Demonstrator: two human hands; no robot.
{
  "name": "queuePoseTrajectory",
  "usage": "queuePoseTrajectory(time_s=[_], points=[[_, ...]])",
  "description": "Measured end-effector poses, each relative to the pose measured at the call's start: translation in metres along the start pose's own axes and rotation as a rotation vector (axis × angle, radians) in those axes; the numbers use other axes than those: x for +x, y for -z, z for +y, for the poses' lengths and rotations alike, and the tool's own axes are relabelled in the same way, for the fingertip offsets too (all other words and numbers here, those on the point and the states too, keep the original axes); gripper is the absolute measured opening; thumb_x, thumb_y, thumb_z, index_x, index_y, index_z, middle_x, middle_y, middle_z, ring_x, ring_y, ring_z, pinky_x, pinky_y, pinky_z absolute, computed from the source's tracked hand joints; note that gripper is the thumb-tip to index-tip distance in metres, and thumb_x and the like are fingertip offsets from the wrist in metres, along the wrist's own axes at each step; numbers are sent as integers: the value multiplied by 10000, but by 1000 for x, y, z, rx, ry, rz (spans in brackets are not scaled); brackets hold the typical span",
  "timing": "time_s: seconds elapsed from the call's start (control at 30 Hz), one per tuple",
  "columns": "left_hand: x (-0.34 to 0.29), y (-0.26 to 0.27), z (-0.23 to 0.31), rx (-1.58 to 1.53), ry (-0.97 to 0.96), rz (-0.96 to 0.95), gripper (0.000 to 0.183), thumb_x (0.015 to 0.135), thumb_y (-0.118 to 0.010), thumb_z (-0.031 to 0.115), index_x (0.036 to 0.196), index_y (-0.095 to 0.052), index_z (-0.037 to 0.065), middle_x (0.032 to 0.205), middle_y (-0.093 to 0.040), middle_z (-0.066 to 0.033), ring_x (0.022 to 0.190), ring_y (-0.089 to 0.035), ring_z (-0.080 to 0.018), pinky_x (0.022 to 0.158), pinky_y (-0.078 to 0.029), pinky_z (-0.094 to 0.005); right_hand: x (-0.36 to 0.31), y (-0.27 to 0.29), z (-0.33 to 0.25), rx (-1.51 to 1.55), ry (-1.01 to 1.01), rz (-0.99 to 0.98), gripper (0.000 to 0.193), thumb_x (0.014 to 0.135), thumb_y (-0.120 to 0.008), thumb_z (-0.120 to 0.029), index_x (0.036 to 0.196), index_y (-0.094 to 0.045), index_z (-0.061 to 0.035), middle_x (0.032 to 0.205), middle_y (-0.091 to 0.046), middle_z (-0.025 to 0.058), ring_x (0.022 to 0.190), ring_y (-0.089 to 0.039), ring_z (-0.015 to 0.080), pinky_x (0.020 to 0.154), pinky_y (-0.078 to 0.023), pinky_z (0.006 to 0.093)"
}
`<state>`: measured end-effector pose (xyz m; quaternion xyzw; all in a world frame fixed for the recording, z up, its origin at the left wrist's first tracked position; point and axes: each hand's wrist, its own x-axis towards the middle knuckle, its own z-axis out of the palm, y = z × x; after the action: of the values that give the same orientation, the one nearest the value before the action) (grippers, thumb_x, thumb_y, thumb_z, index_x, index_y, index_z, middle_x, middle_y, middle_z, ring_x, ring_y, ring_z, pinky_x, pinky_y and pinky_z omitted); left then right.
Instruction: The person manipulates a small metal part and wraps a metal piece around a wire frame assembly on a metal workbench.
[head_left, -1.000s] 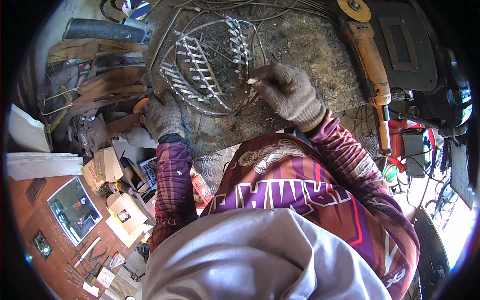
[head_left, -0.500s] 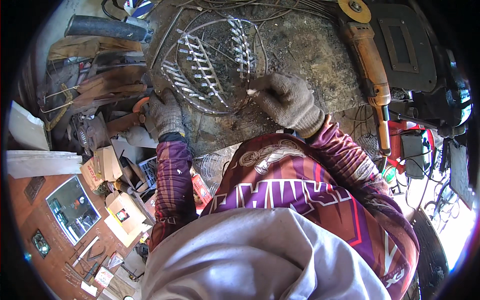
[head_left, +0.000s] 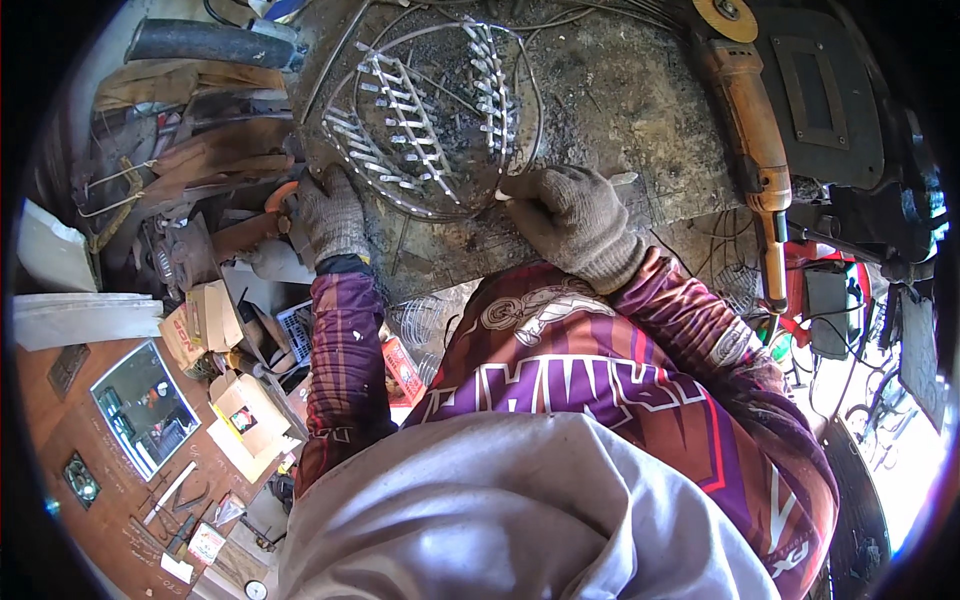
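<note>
A round frame of thin metal rod (head_left: 541,112) lies on the dark, grimy bench. Across it run slanted rows of short metal pieces (head_left: 407,110) set along rods, like leaf veins. My right hand (head_left: 578,215), in a grey knit glove, is closed at the frame's near right rim. A small white tip (head_left: 502,195) shows at its pinched fingers; what it belongs to is not clear. My left hand (head_left: 336,217), gloved alike, rests at the bench's left near edge beside the frame. Its fingers are dark and partly hidden, so their grip is unclear.
An orange angle grinder (head_left: 752,130) with a tan disc lies at the right beside a dark welding mask (head_left: 815,100). Loose rods and wires (head_left: 590,12) cross the bench's far side. Left stand a dark tube (head_left: 210,42), clutter and open cardboard boxes (head_left: 250,425).
The view has shifted slightly, and the frame appears a little higher in it. My right hand stays pinched by the rim, turned slightly; my left hand keeps about the same place.
</note>
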<state>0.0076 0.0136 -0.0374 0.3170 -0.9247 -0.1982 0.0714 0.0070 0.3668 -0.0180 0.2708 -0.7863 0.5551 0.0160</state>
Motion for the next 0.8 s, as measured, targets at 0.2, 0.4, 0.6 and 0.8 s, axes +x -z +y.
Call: queuePoseTrajectory(time_s=[0.2,0.4,0.6,0.8], points=[[-2,6,7,5,-9,-19,520,1035,-605,358,1431,-581,23,1403,-628,-266,1332,-583,-442,1105,-462,-496,1,-5,-1,9,-13,54,218,876,-769,-66,1094,-758,-68,841,-737,124,734,-730,310,660,-565,406],[0,8,5,55,-21,-65,679,1065,-514,529,1522,-508,27,1458,-607,-285,1352,-581,-464,1124,-457,-489,4,-5,-2,-17,7,36,232,873,-765,-73,1105,-766,-79,818,-722,117,732,-725,315,664,-566,408],[-5,5,13,20,-20,33,490,1034,-612,346,1399,-595,18,1355,-652,-261,1280,-614,-444,1074,-480,-494,4,-9,3,-53,14,47,213,841,-785,-95,1052,-759,-81,796,-709,112,717,-714,324,662,-567,419],[-2,6,6,42,-1,-19,649,1062,-522,516,1478,-544,19,1428,-624,-288,1333,-588,-479,1108,-464,-508,0,-5,9,-97,74,78,209,820,-807,-90,1022,-754,-74,808,-721,114,710,-713,332,652,-566,433]])
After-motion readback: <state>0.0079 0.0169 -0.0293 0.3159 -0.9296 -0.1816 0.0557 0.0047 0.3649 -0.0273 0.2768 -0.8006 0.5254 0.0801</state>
